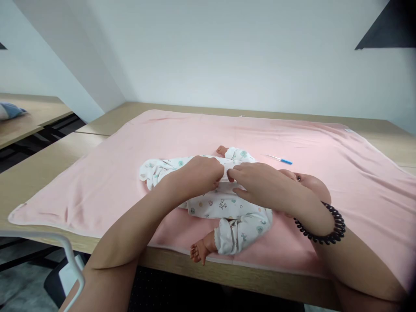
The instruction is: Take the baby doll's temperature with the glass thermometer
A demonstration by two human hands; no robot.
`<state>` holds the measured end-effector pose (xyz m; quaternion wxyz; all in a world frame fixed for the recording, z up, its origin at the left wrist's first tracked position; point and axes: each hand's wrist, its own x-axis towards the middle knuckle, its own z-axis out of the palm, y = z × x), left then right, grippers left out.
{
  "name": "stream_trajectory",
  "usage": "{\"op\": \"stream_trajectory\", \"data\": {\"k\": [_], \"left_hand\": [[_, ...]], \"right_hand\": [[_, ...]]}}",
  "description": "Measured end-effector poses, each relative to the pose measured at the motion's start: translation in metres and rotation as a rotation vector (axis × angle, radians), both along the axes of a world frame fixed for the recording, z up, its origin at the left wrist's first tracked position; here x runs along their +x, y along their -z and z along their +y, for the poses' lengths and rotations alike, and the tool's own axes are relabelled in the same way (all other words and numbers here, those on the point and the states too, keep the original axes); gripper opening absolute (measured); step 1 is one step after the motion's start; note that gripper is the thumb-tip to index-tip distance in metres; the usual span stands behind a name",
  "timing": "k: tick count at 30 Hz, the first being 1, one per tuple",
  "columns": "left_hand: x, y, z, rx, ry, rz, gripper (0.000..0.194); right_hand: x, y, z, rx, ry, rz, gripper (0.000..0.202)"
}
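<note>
A baby doll (227,203) in a white printed romper (224,207) lies on its back in the middle of a pink blanket (113,173), and everything else can be placed from it. The person's left hand (198,173) rests on the doll's chest with its fingers curled together, pinching a fold of the romper at the midline. The right hand (260,184) meets it from the doll's head side; its fingertips (233,174) are drawn together on the same strip of cloth, touching the left hand's knuckles. The fabric caught between both sets of fingers sits just over the doll's torso. The right forearm crosses over the doll's head (308,182), hiding most of it, and carries a black coiled band (321,225) at the wrist. Beyond the doll, toward the wall, a slim blue-tipped thermometer (280,159) lies on the blanket. The doll's bare foot (199,251) points toward the near edge of the wooden table (48,151).
</note>
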<state>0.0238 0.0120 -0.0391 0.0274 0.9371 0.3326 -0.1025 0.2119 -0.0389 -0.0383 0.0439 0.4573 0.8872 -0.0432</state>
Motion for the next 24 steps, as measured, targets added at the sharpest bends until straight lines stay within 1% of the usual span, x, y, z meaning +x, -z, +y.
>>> {"op": "stream_trajectory", "data": {"k": [3,6,9,13,15,19,22,24], "left_hand": [[0.004,0.002,-0.004,0.063,0.004,0.031,0.017],[0.009,0.001,-0.008,0.058,-0.02,0.073,0.017],[0.01,-0.001,-0.011,0.062,-0.014,0.08,0.019],[0.003,0.0,-0.005,0.066,0.071,0.023,0.019],[-0.003,0.001,0.002,0.022,0.084,0.017,0.019],[-0.013,0.0,0.017,-0.137,0.094,-0.008,0.015],[-0.016,-0.003,0.025,-0.256,0.097,-0.043,0.007],[-0.016,-0.003,0.029,-0.321,0.091,-0.045,0.006]], "right_hand": [[0.0,-0.001,-0.003,-0.029,-0.111,0.057,0.014],[0.003,-0.001,-0.005,-0.057,-0.182,0.085,0.02],[0.004,0.002,-0.005,-0.054,-0.196,0.081,0.022],[0.003,0.004,-0.006,-0.041,-0.178,0.069,0.02],[0.004,0.005,-0.007,-0.035,-0.169,0.072,0.026],[0.005,0.004,-0.009,-0.051,-0.176,0.08,0.041],[0.005,0.002,-0.01,-0.105,-0.153,0.057,0.044],[0.005,0.002,-0.008,-0.139,-0.141,0.048,0.041]]}}
